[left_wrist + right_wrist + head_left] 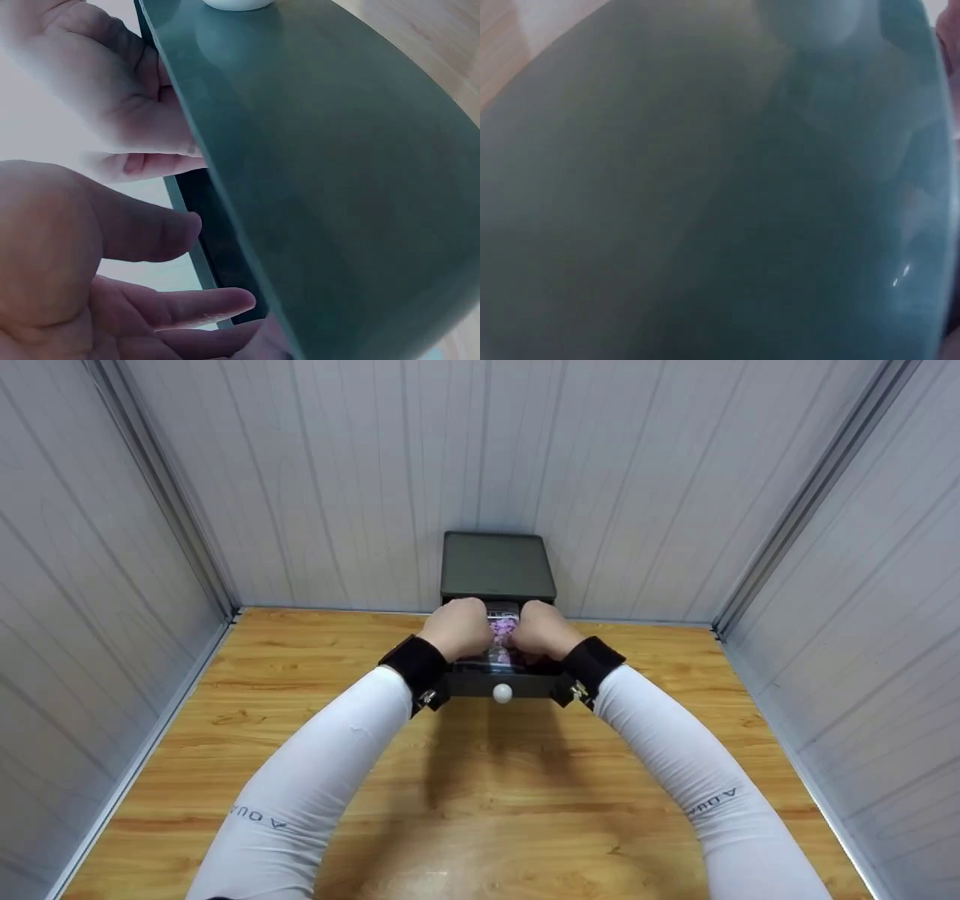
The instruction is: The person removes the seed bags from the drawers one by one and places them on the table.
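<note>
A dark green-grey box [498, 564] stands against the back wall, its drawer [472, 685] pulled out toward me. A round white knob [502, 693] sits on the drawer front. Inside lies a pink-and-purple item [502, 631] with clear, shiny plastic about it. My left hand [459, 628] reaches in on its left, thumb and fingers apart in the left wrist view, the fingertips partly behind the drawer front. On the other side, my right hand [544, 628] reaches down beside the pink item. The drawer front hides its fingertips, so I cannot tell whether they grip anything.
The box stands at the far edge of a wood-grain tabletop [480, 810]. Pale panel walls close off the back [337, 487], the left [82, 622] and the right [862, 660]. Black straps [417, 664] with small cameras circle both wrists, over white sleeves [330, 780].
</note>
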Action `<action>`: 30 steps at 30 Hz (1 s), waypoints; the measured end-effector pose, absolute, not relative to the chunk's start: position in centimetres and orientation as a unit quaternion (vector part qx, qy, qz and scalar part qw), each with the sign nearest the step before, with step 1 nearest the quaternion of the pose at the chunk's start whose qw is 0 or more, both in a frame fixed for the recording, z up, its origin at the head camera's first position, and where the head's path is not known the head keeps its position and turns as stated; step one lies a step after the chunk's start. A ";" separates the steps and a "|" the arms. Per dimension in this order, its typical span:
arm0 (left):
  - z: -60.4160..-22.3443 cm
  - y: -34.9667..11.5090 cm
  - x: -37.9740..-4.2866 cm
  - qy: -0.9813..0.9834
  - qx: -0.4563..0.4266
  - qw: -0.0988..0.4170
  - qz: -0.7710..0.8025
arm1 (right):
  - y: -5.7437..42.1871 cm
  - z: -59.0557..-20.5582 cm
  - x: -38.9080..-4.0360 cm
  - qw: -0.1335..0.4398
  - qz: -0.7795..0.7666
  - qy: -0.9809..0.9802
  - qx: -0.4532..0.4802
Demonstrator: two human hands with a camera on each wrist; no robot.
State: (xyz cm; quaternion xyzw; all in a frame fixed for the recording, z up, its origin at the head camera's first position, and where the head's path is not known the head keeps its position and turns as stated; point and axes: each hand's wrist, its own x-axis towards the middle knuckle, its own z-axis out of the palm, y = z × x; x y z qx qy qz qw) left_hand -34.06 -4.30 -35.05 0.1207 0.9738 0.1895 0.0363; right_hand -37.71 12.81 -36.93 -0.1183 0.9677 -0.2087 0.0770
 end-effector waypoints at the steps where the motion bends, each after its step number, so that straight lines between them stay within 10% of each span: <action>1: -35.0 -4.4 -34.0 0.973 0.120 0.033 0.194 | 12.9 -36.9 -37.7 0.087 -0.226 0.964 -0.109; 17: -34.9 -6.7 -35.1 0.957 0.104 -0.013 0.271 | 14.8 -35.7 -37.6 0.171 -0.415 0.891 -0.068; 30: -34.8 -8.0 -34.7 0.927 0.073 0.051 0.364 | 15.6 -35.6 -36.8 0.179 -0.448 0.873 -0.077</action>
